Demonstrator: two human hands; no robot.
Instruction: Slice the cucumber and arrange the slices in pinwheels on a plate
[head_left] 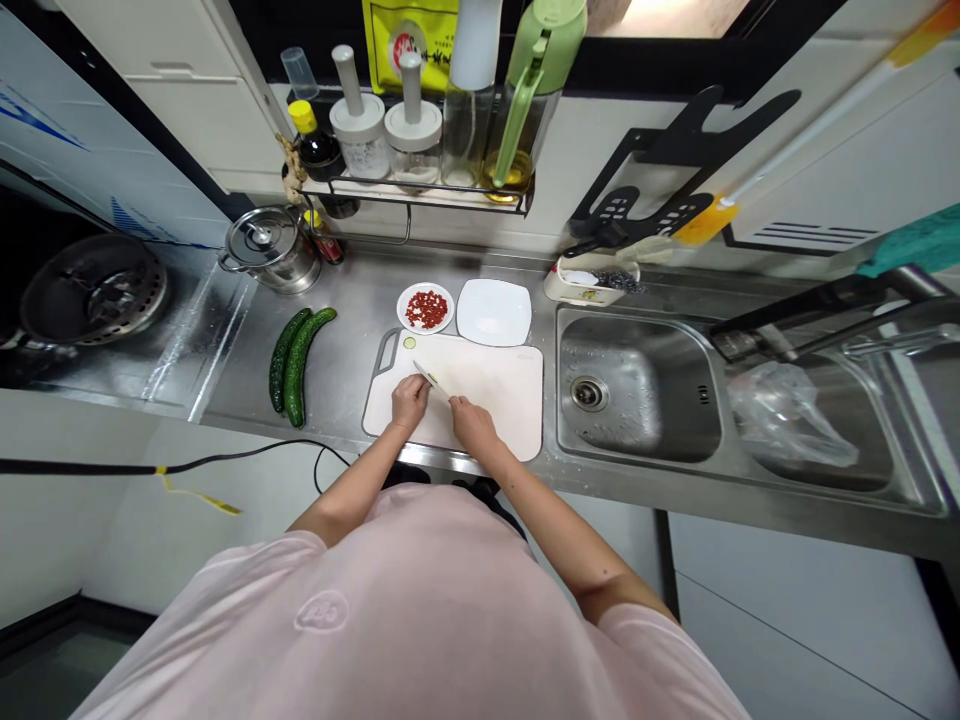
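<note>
In the head view, my right hand (472, 428) is wrapped round the handle of a kitchen knife (432, 380). Its blade points up and to the left above a white cutting board (510, 400) with a grey handle. Close to the blade, my left hand (409, 402) is closed, fingers curled over the board. A small greenish bit shows at the blade by its fingertips; what the fingers hold is hidden. One round, pale green slice, apparently cucumber (409, 342), lies at the board's upper left. Two whole cucumbers (298, 368) lie side by side on the counter further left.
Behind the board stand a plate of chopped red pieces (427, 308) and a white square plate (493, 312). A steel pot (268, 248) is back left, a wok (86, 288) far left. The sink (641, 385) adjoins on the right. Bottles and jars fill a wall rack (420, 192).
</note>
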